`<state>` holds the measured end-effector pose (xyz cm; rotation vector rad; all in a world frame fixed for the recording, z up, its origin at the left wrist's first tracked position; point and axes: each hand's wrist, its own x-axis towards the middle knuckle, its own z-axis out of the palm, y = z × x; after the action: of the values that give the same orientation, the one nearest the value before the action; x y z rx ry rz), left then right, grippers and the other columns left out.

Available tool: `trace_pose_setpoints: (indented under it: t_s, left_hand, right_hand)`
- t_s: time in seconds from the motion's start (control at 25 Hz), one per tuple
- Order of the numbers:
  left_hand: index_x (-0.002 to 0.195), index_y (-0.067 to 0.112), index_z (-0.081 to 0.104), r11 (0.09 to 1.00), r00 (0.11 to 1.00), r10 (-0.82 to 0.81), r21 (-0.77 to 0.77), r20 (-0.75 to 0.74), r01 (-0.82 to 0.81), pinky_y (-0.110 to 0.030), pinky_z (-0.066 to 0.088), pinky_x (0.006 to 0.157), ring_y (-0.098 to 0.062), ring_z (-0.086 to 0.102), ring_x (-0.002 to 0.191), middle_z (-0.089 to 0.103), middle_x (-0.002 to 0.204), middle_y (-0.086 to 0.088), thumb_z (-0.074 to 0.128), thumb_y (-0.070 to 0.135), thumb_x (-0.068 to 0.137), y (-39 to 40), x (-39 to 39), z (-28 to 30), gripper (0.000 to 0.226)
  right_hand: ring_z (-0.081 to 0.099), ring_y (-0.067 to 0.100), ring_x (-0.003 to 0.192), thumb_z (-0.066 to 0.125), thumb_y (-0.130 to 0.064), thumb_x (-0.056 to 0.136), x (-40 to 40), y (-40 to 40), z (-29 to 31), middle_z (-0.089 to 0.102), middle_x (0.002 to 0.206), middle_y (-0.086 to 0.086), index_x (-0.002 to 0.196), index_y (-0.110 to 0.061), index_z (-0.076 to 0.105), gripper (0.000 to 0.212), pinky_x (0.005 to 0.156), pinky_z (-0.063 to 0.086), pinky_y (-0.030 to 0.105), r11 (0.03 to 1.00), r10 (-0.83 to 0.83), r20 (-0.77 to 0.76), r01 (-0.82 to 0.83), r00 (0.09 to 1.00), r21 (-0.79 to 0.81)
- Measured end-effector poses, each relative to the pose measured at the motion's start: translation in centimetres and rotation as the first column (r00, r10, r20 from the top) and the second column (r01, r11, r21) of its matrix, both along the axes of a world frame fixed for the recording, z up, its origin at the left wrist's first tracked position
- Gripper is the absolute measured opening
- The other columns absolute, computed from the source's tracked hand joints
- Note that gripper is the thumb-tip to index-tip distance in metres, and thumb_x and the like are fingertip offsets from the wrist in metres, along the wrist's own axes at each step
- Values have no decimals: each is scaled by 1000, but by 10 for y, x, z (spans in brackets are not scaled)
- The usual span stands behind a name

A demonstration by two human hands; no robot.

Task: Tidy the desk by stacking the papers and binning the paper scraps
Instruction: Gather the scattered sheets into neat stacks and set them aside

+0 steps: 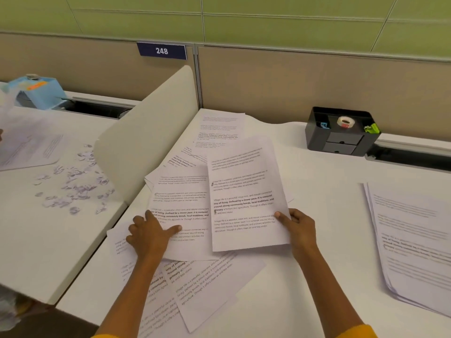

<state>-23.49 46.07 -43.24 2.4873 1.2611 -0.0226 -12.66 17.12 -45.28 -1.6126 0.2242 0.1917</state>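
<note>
Several printed sheets (195, 284) lie scattered and overlapping across the left half of the white desk (324, 240). My right hand (296, 230) pinches the lower right edge of one printed sheet (244, 191), thumb on top, lifting it slightly above the others. My left hand (148, 234) rests with spread fingers on another sheet (180, 206) beside it. A neat stack of papers (412, 242) sits at the desk's right edge. Small paper scraps (73, 186) are strewn over the neighbouring desk at the left.
A cream divider panel (146, 132) separates the two desks. A black desk organiser (341, 131) with a tape roll (345, 122) stands at the back right. A light blue box (39, 95) and more sheets (29, 150) lie on the left desk.
</note>
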Motion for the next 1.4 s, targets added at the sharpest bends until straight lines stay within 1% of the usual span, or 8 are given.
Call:
trace_pose_setpoints:
  t_s: [0.24, 0.36, 0.56, 0.68, 0.96, 1.12, 1.24, 1.4]
  left_hand:
    - [126, 1, 53, 980, 906, 99, -200, 411, -16, -44, 41, 89, -38, 55, 110, 61, 119, -21, 63, 13, 87, 8, 1, 19, 42]
    - [117, 9, 63, 837, 754, 312, -542, 578, 68, -39, 48, 87, -31, 60, 103, 64, 113, -15, 63, 6, 86, 7, 4, 18, 31]
    - [118, 13, 59, 534, 657, 551, -823, 514, 195, -35, 57, 72, -24, 64, 95, 67, 106, -8, 63, 3, 86, -25, 8, 28, 34]
    - [114, 18, 59, 473, 642, 566, -841, 517, 261, -30, 58, 59, -21, 66, 88, 69, 101, -4, 63, 5, 86, -44, 10, 32, 31]
    - [115, 16, 63, 439, 664, 529, -840, 529, 320, -38, 57, 74, -25, 68, 92, 71, 103, -3, 63, 8, 86, -70, 21, 24, 30]
    - [110, 18, 66, 526, 710, 393, -776, 585, 348, -37, 57, 75, -22, 68, 92, 72, 99, -2, 58, 16, 91, -68, 26, 16, 21]
    - [117, 14, 62, 844, 805, 123, -488, 581, 223, -41, 52, 85, -26, 63, 101, 69, 106, -9, 57, 25, 92, -46, 21, 9, 28]
    - [133, 4, 40, 998, 996, 65, 18, -63, -64, -44, 38, 93, -36, 40, 118, 43, 130, -21, 65, 62, 72, -16, 4, 11, 88]
  right_hand:
    - [67, 31, 82, 74, -11, 78, -4, -6, 4, 73, 90, 12, 88, -7, 69, 12, 85, 55, 45, 983, -102, -34, 105, 994, 148]
    - [68, 31, 85, 74, -8, 78, -5, -5, 7, 73, 94, 11, 90, -7, 69, 13, 86, 54, 44, 960, -98, -100, 120, 990, 253]
    - [69, 27, 82, 74, -10, 78, -10, 8, 17, 74, 90, 7, 91, -9, 70, 14, 82, 55, 38, 958, -20, -109, 50, 994, 282]
    - [69, 25, 79, 72, -10, 80, -12, 12, 21, 74, 91, 9, 89, -7, 69, 10, 81, 56, 39, 960, 17, -93, 9, 996, 280]
    - [68, 28, 92, 73, -6, 78, -7, 5, 22, 70, 105, 9, 114, -10, 59, 39, 79, 57, 39, 948, 101, -143, -52, 985, 314]
    - [69, 28, 87, 71, 1, 77, -4, -2, 22, 71, 103, 12, 107, -3, 65, 32, 68, 59, 31, 956, 160, -185, -105, 970, 273]
    - [69, 28, 86, 70, 3, 77, -1, -8, 22, 71, 99, 11, 106, -2, 64, 30, 68, 60, 30, 964, 76, -173, -28, 982, 265]
    - [68, 26, 84, 69, 2, 78, 2, -18, 21, 70, 95, 7, 101, -7, 64, 26, 68, 60, 30, 948, -35, -166, 86, 986, 307]
